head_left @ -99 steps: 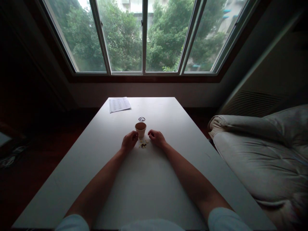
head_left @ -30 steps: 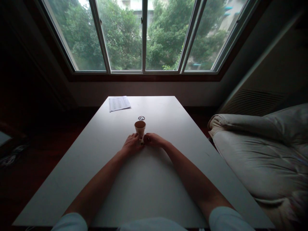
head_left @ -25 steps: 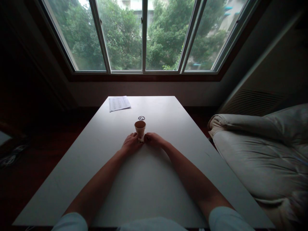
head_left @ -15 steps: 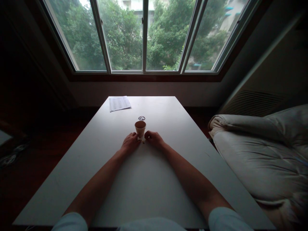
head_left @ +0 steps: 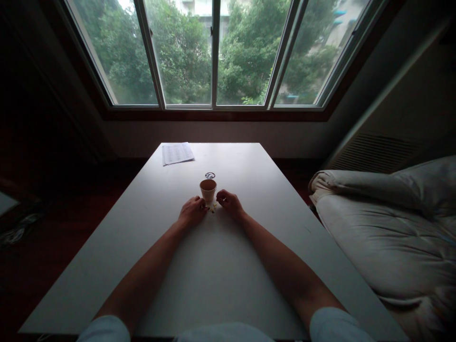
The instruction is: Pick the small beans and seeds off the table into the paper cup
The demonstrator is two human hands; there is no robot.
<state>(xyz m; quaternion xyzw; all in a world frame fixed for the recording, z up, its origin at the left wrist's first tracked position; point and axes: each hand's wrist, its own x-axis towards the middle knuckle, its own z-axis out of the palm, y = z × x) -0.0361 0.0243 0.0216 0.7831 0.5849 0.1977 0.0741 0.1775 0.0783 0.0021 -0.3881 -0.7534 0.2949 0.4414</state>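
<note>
A paper cup (head_left: 208, 192), brown inside and pale outside, stands upright on the white table. Several tiny yellowish and dark pieces (head_left: 213, 208) lie just in front of it, too small to name. My left hand (head_left: 193, 209) rests on the table at the cup's near left, its fingers curled in and closed by the pieces. Just right of the cup is my right hand (head_left: 230, 202), thumb and fingertips drawn together in a pinch. What either hand holds, if anything, is too small to make out.
The white table (head_left: 221, 275) reaches towards a wide window (head_left: 213, 57). Behind the cup lies a thin dark-rimmed ring or disc (head_left: 210, 175). Printed sheets (head_left: 177, 153) lie at the table's far left corner. A pale padded sofa (head_left: 384, 228) stands along the right side.
My right hand has shifted slightly right and up, off the cup's near side, so more yellowish pieces show. The left hand and the cup have hardly moved.
</note>
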